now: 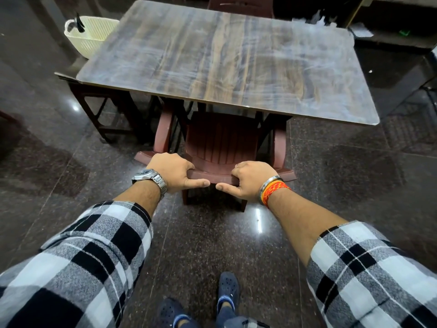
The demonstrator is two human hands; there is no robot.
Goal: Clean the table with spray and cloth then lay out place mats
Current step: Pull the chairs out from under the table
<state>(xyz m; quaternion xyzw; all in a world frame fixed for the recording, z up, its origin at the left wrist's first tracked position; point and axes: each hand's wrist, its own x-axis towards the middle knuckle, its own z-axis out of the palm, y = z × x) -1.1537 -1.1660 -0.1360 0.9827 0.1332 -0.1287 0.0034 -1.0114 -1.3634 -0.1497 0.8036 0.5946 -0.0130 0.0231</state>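
1. My left hand (pixel 173 172) is clamped on the top rail of the brown plastic chair (pixel 220 147): fingers curled over the far side of the rail, thumb stretched along its near edge, pointing right.
2. My right hand (pixel 250 179) grips the same rail just to the right, fingers hooked over the top, thumb lying along the near edge, pointing left. The two thumb tips are close together but apart.
3. A metal wristwatch (pixel 151 177) sits on my left wrist; a steel bangle and red-orange thread band (pixel 272 189) wrap the right one. Both checked sleeves (pixel 99 252) are rolled to the forearm.
4. The chair stands tucked under the near edge of the table (pixel 227 60), its seat partly beneath the top.
5. The table has a dark wood-grain top, streaked with pale smears, heaviest on the right half. I see no spray, cloth or mats on it.
6. A cream plastic basket (pixel 91 34) sits at the far left corner, just beside the table.
7. A second chair (pixel 241 5) shows at the far side.
8. My dark clogs (pixel 228 290) stand on the polished stone floor (pixel 212 245), near the bottom edge.
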